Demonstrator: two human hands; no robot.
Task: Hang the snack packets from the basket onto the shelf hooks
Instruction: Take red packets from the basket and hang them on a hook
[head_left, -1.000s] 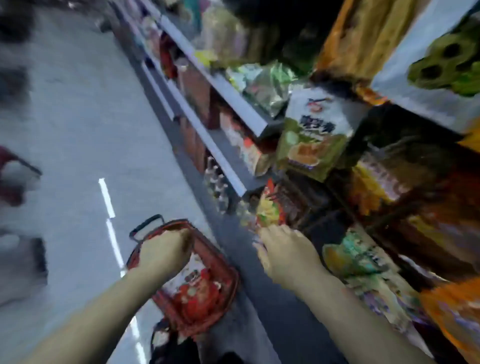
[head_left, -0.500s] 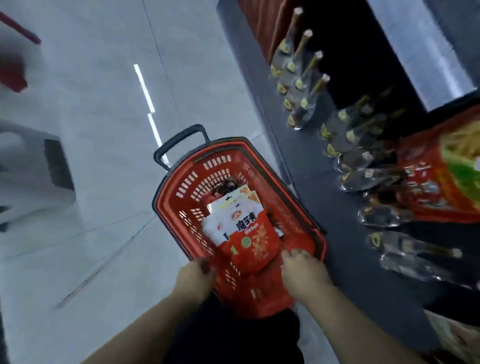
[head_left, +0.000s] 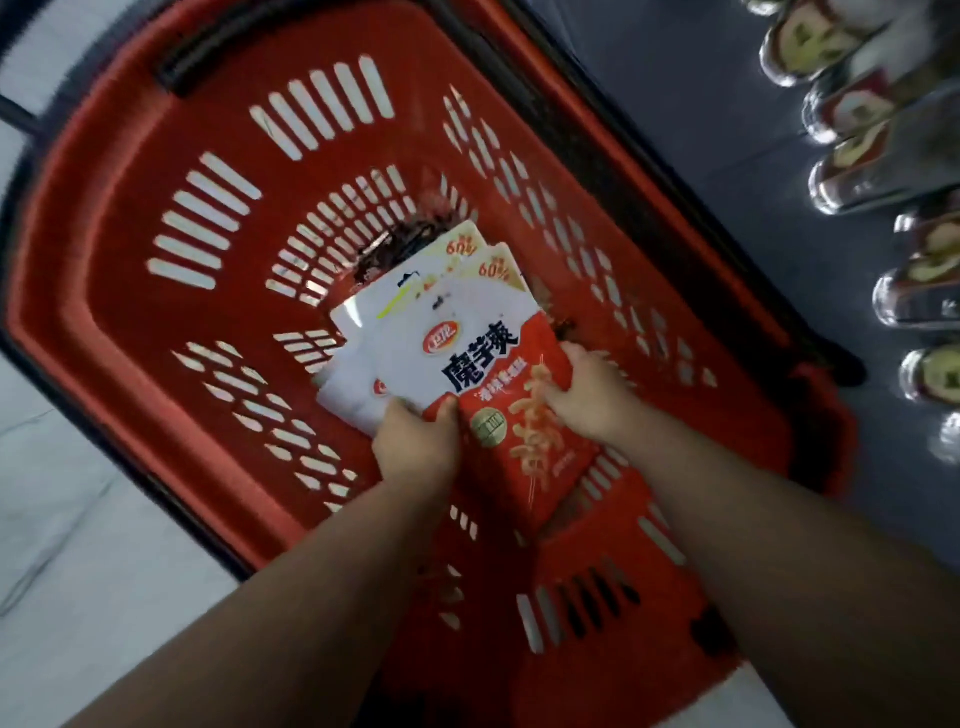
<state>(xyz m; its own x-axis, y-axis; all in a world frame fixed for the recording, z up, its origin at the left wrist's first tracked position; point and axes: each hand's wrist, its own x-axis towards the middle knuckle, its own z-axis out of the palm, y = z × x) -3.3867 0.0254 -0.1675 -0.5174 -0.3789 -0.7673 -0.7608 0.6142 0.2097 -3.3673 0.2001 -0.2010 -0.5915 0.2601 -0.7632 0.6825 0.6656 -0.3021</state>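
Observation:
A red plastic basket (head_left: 171, 218) with slotted walls fills most of the view, seen from above. Inside it lies a small stack of white-and-red snack packets (head_left: 467, 332) with dark lettering. My left hand (head_left: 418, 441) grips the stack at its lower left edge, thumb over the top packet. At the right edge of the top packet, my right hand (head_left: 589, 395) has its fingers curled around that edge. Both forearms reach down into the basket. The shelf hooks are out of view.
A black handle (head_left: 171, 78) runs along the basket's far rim. Rows of clear bottles (head_left: 852, 171) with green and red labels lie on a dark low shelf at the right. Pale floor tiles (head_left: 67, 519) show at the left.
My view dropped from the shelf to the basket and closed in on it. Both hands left the basket rim, went inside and took hold of the packets.

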